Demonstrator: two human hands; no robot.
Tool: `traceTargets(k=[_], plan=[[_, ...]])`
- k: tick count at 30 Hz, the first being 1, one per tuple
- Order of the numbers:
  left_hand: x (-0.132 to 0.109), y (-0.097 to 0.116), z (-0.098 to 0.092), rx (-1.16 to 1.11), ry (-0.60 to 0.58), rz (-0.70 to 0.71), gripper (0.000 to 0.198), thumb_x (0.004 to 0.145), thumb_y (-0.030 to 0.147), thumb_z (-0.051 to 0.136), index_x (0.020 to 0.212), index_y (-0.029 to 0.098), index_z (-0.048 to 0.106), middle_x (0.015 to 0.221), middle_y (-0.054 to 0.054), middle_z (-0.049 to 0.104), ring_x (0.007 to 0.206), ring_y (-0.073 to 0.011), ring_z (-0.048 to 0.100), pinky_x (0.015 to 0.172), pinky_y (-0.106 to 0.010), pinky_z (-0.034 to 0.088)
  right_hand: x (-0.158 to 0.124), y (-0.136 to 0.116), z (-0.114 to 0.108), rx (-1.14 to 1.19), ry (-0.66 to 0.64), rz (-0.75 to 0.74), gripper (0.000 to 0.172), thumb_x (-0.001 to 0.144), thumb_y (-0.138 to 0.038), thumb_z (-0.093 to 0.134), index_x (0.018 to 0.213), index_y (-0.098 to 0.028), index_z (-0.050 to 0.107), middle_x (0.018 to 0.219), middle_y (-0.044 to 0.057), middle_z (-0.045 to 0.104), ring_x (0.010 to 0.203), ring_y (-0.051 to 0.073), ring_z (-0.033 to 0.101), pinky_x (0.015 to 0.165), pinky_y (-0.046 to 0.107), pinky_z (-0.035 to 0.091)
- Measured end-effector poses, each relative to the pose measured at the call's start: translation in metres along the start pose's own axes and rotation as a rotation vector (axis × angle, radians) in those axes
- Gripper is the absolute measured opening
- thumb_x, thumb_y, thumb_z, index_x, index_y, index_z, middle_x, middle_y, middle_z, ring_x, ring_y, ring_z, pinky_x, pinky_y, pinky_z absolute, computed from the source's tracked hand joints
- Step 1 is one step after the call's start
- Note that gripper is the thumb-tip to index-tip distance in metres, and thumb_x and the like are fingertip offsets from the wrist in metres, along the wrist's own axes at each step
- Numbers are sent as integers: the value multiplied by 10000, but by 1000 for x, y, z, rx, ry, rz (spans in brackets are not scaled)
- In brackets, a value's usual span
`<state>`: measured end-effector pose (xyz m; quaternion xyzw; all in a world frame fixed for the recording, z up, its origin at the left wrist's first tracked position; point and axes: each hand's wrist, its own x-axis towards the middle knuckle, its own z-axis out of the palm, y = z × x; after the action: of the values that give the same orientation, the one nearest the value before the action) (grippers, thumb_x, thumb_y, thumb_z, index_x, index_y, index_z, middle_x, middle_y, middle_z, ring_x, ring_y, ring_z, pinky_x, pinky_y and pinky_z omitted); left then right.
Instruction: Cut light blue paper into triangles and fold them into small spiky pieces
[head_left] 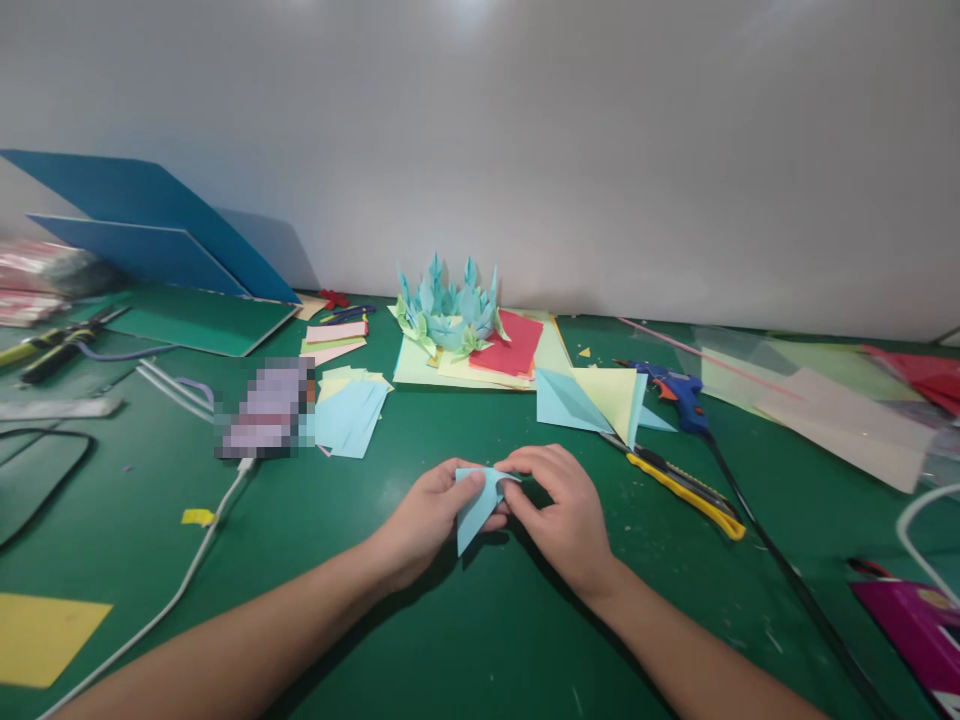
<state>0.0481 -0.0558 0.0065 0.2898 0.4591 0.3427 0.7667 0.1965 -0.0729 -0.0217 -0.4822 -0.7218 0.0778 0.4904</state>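
Centrally, left hand [427,515] pinching folded blue paper [472,518], thumb on top, right hand [566,510] pinching the paper's right end.

the light-blue folded piece [471,512] is thin paper, matt and smooth. the spiky ring [450,310] looks like the same dull paper, its surface broken up by folds, and the red sheet [510,343] beside it is flat, matt paper too. the glue gun [681,398] is hard blue plastic; the cutter [684,492] has a smooth yellow plastic body. the white cable [196,562] looks like smooth plastic. packets [56,268] at the far left have a shiny, crinkled plastic wrap. the green tabletop [427,640] is smooth with a soft sheen, lightly scuffed; the wall [600,150] is smooth, faintly glossy.
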Motion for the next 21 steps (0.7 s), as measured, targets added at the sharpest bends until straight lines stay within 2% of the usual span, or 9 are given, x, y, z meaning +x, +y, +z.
traceTargets(k=[5, 10, 14, 21], plan=[[-3, 4, 0, -54, -34, -63, 132, 888, 116, 516, 761, 107, 547, 688, -71, 684, 619, -109, 678, 596, -177, 562, -2, -2, 1, 40, 39, 17, 116, 833, -151, 526, 800, -209, 621, 776, 28, 675, 737, 183, 600, 687, 328, 468], [0, 3, -2, 4, -26, -50, 106, 836, 143, 610, 766, 111, 536, 666, -60, 683, 592, -106, 670, 590, -177, 555, -3, 0, 1, 48, -4, 35, 105, 793, -123, 552, 779, -208, 613, 768, 19, 667, 726, 181, 585, 679, 325, 456], [3, 0, -3, 86, -37, -16, 151, 810, 193, 647, 761, 114, 529, 627, -42, 681, 528, -91, 647, 591, -194, 552, -3, 1, 0, 35, -37, -7, 102, 782, -109, 569, 773, -202, 612, 763, 20, 665, 714, 178, 573, 667, 321, 436], [4, -1, -4, 98, -57, 14, 250, 723, 294, 733, 745, 111, 563, 611, -23, 671, 545, -89, 639, 595, -190, 539, -4, 1, 0, 22, -19, -44, 105, 807, -117, 558, 792, -204, 615, 776, 26, 672, 731, 179, 593, 693, 329, 434]])
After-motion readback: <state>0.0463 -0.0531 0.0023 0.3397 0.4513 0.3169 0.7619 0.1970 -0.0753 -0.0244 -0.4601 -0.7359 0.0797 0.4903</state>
